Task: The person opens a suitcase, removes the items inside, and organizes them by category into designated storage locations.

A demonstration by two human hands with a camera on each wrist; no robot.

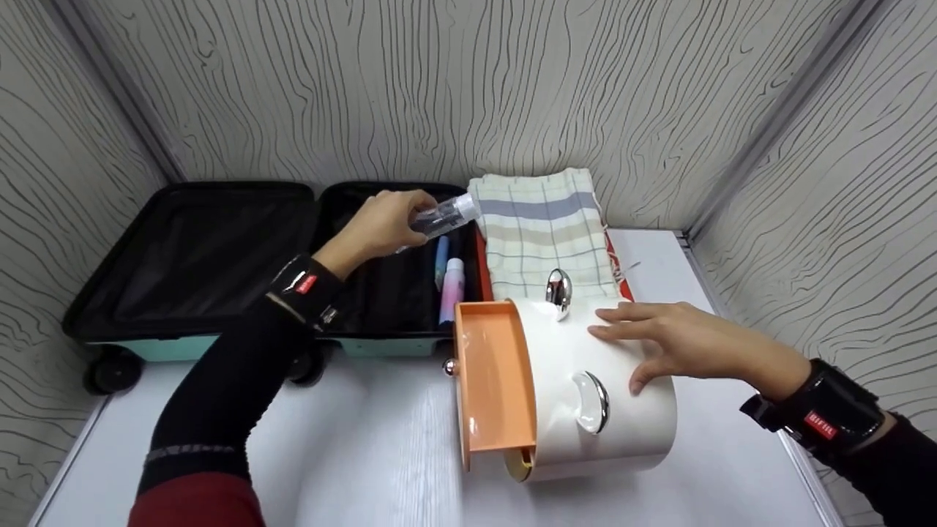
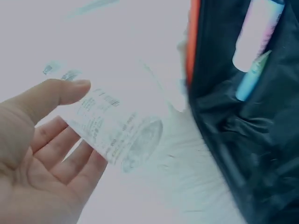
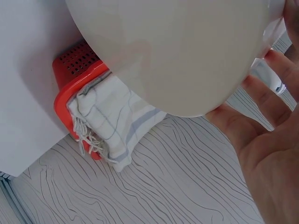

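My left hand (image 1: pixel 386 223) pinches a clear plastic bottle (image 1: pixel 441 217) with a whitish cap, tilted over the right half of an open suitcase (image 1: pixel 241 241). In the left wrist view, small print shows on the bottle (image 2: pixel 110 116), with thumb and fingers on either side of it. My right hand (image 1: pixel 677 344) rests with spread fingers on a white rounded drawer box (image 1: pixel 629 417). Its orange drawer (image 1: pixel 498 373) stands pulled out toward the suitcase. In the right wrist view, the fingertips (image 3: pixel 219 112) touch the edge of the white box (image 3: pixel 177 51).
Inside the suitcase lie a pink-and-white bottle (image 1: pixel 452 293) and a slim blue tube (image 1: pixel 441 256). Behind the drawer box stands a red basket (image 3: pixel 77 70) with a checked, fringed cloth (image 1: pixel 542 234) in it. Wood-grain panels (image 1: pixel 410 88) enclose the white table (image 1: pixel 366 439).
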